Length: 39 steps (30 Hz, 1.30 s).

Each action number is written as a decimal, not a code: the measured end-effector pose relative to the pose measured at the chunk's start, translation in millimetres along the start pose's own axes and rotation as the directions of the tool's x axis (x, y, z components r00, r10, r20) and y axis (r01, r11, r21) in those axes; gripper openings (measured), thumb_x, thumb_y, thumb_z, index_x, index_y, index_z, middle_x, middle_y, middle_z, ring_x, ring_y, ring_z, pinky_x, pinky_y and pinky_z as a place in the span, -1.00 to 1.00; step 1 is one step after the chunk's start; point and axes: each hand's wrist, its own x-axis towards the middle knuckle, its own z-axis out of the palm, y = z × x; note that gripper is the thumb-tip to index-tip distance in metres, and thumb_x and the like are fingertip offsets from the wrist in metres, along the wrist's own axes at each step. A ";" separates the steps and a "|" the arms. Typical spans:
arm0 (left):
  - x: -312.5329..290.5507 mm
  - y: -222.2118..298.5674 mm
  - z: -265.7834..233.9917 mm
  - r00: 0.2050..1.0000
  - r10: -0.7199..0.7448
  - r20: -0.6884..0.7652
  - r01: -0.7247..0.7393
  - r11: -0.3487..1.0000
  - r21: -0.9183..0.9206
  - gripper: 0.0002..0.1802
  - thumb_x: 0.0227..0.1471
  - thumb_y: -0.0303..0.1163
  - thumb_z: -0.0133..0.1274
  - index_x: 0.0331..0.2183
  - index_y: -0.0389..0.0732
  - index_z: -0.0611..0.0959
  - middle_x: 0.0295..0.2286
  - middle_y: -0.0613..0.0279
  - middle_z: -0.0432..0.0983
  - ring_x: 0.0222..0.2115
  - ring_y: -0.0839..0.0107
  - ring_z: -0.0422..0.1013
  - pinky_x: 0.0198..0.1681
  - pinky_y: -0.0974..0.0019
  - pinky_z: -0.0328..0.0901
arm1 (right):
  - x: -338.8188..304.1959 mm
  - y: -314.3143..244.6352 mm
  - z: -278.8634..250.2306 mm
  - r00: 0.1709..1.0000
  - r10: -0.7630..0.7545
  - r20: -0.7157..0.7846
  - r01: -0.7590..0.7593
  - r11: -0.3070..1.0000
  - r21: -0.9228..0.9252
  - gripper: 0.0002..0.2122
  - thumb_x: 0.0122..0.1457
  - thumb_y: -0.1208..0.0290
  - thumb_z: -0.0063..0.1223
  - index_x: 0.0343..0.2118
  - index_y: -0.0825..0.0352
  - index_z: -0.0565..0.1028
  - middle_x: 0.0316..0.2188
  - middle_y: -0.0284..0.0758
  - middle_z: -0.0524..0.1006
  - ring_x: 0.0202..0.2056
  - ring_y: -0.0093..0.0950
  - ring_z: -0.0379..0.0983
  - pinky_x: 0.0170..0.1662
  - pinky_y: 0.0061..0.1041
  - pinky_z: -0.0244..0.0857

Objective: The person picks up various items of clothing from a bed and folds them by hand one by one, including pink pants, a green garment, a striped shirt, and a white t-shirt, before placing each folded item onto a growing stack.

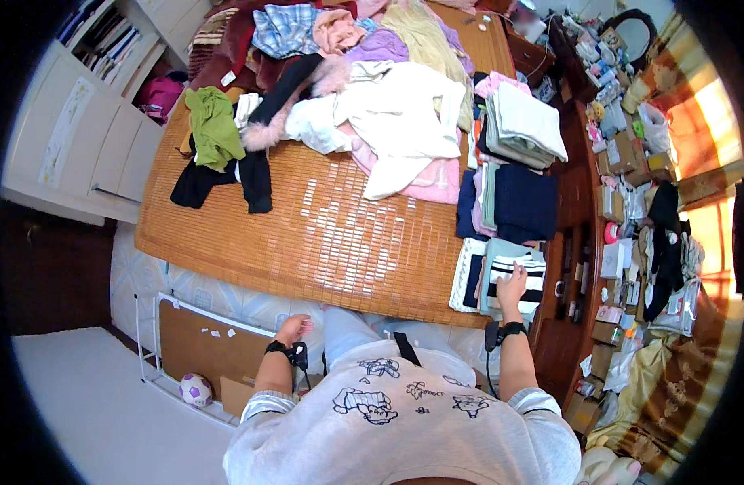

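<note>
My right hand (512, 284) rests on a folded black-and-white striped garment (532, 277) at the near right corner of the bed. Its fingers lie over the cloth, with no clear grip on it. Under and beside the striped piece are folded light green and white clothes (469, 271). Off the bed's near edge, beside my leg, my left hand (293, 330) hangs with loosely bent fingers and nothing visible in it. Farther up the right side stand a folded navy stack (527, 202) and a taller pile topped by a folded white garment (527, 121).
A woven bamboo mat (307, 242) covers the bed. Unfolded clothes lie heaped at the far side, among them a white top (404, 121) and a green garment (214, 125). A white metal frame (149, 339) and a ball (196, 390) are at lower left. Cluttered shelves (622, 242) line the right.
</note>
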 end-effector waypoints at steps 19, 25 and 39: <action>58.3 115.3 -158.8 0.980 0.178 -0.086 -0.179 0.984 -0.003 -0.68 -0.04 -0.11 -0.07 -0.39 -0.17 0.52 -0.54 0.31 0.46 -0.60 0.55 0.36 -0.60 0.52 0.23 | 44.6 -341.7 166.4 0.834 -0.183 0.521 0.196 0.980 0.031 -0.66 -0.13 0.12 0.03 -0.24 0.09 0.49 -0.08 -0.31 0.32 0.00 -0.27 0.16 0.03 -0.24 0.01; 33.4 53.4 -210.1 0.990 -0.021 -0.143 0.004 0.993 -0.115 -0.79 -0.03 -0.30 -0.11 -0.39 -0.23 0.50 -0.54 0.26 0.46 -0.62 0.50 0.38 -0.61 0.46 0.28 | 109.3 -427.5 266.3 0.826 -0.206 0.525 -0.012 0.924 0.383 -0.65 -0.16 0.14 0.05 -0.25 0.10 0.50 -0.03 -0.28 0.28 0.04 -0.21 0.12 0.09 -0.36 -0.01; 48.7 79.2 -211.2 0.995 -0.021 -0.101 0.010 0.994 -0.113 -0.75 -0.05 -0.27 -0.04 -0.35 -0.24 0.50 -0.59 0.27 0.44 -0.59 0.47 0.39 -0.54 0.44 0.31 | 118.9 -520.7 276.4 0.967 -0.219 0.131 0.151 0.905 0.398 -0.81 -0.06 0.26 0.06 -0.39 0.21 0.54 -0.33 -0.17 0.45 -0.24 -0.23 0.35 -0.15 -0.33 0.15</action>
